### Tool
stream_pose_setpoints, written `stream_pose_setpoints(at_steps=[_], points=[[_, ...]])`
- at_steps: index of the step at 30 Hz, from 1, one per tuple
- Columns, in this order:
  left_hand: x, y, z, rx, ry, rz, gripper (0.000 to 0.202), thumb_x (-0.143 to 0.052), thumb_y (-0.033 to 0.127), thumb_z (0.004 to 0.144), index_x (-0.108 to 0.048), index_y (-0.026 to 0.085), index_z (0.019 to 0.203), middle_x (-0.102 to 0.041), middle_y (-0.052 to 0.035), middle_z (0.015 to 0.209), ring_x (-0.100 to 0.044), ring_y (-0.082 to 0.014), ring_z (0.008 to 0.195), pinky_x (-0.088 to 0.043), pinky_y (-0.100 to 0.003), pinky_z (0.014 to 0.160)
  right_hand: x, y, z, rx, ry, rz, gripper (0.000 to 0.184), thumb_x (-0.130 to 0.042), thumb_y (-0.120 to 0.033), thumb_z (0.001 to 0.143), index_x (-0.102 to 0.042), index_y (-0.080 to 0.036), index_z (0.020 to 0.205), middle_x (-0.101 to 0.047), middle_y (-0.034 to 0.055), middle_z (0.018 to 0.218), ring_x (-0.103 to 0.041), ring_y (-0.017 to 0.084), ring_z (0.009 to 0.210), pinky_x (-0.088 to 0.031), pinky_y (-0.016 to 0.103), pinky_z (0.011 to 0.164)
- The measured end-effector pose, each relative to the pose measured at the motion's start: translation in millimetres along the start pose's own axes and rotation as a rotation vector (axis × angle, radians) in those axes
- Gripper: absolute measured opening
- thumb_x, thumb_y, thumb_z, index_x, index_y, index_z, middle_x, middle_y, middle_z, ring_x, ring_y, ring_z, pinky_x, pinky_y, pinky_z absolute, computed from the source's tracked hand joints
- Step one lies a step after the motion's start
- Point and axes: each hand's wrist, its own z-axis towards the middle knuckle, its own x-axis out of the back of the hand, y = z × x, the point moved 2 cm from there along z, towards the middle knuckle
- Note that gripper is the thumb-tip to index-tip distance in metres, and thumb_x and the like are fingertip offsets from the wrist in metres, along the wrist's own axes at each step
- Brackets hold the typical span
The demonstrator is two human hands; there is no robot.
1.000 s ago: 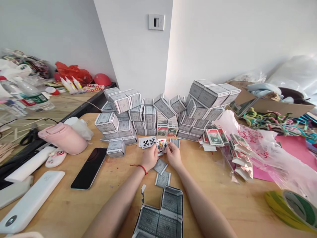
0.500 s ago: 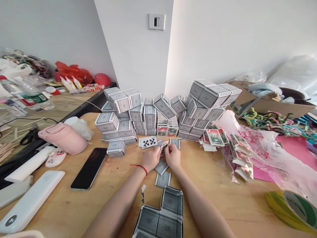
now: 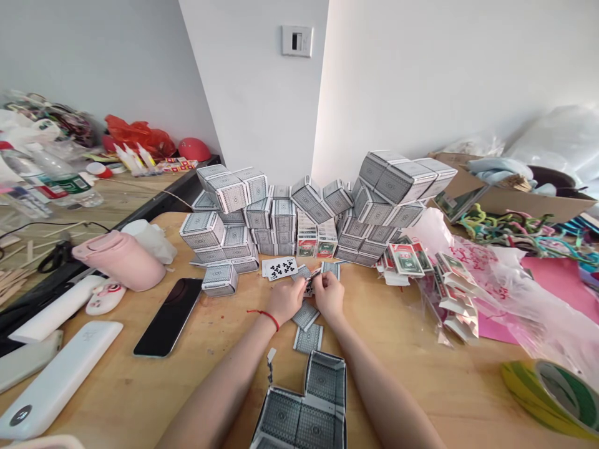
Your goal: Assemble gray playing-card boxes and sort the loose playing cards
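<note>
My left hand [image 3: 286, 298], with a red string at its wrist, pinches a playing card [image 3: 309, 284] from the left. Across from it, my right hand [image 3: 329, 292] grips the same card by its other side; the fingers hide most of it. Beneath and around the hands lie loose grey-backed cards [image 3: 306, 338]. A face-up ten of clubs [image 3: 281, 268] rests just beyond my left hand. Between my forearms stands a joined block of card-made boxes [image 3: 299, 415]. Behind the hands, stacked card boxes [image 3: 283, 215] surround red-and-white card packs [image 3: 317, 243].
Left are a black phone [image 3: 168, 318], a white power bank [image 3: 63, 377] and a pink cup [image 3: 122, 259]. On the right lie opened card packets [image 3: 456, 293], a plastic bag [image 3: 510, 280] and a roll of yellow-green tape [image 3: 550, 393]. A cardboard box [image 3: 547, 202] sits behind them.
The card between my hands has tipped, so its face shows less than before. My right hand has shifted slightly to the right. The surrounding things have not moved.
</note>
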Motion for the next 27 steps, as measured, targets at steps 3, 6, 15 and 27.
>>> stream_pose_setpoints(at_steps=[3,6,15,27], points=[[-0.1,0,-1,0.008,0.007,-0.042,0.028,-0.026,0.028,0.086,-0.05,0.018,0.079,-0.058,-0.0046,0.061,-0.055,-0.0145,0.056,-0.029,-0.024,0.047,2,0,2,-0.013,-0.004,0.04,0.023,-0.045,-0.033,0.072,-0.046,-0.019,0.054,-0.051,-0.0017,0.047,-0.047,0.012,0.044,-0.036,0.021,0.044],[-0.9,-1,0,0.065,0.018,-0.102,0.026,-0.026,0.027,0.086,-0.05,0.018,0.078,-0.057,-0.0041,0.059,-0.054,-0.0146,0.054,-0.027,-0.024,0.046,3,0,6,0.004,-0.024,0.091,0.024,-0.044,-0.033,0.073,-0.045,-0.019,0.053,-0.05,-0.0022,0.047,-0.047,0.012,0.046,-0.037,0.021,0.045],[-1.9,-10,1,0.313,0.133,-0.369,0.025,-0.025,0.028,0.087,-0.046,0.017,0.078,-0.056,-0.0018,0.059,-0.053,-0.0116,0.052,-0.029,-0.02,0.048,-6,5,9,-0.041,-0.454,0.335,0.024,-0.046,-0.041,0.074,-0.05,-0.018,0.068,-0.06,0.0018,0.052,-0.059,0.016,0.049,-0.046,0.026,0.049],[-0.5,-8,2,0.242,0.077,-0.321,0.025,-0.03,0.028,0.085,-0.048,0.018,0.071,-0.053,-0.0005,0.055,-0.051,-0.0118,0.052,-0.028,-0.021,0.048,-4,-5,-4,0.309,-0.124,-0.505,0.016,-0.04,-0.026,0.077,-0.049,-0.018,0.067,-0.055,0.0015,0.053,-0.049,0.013,0.044,-0.026,0.022,0.044]])
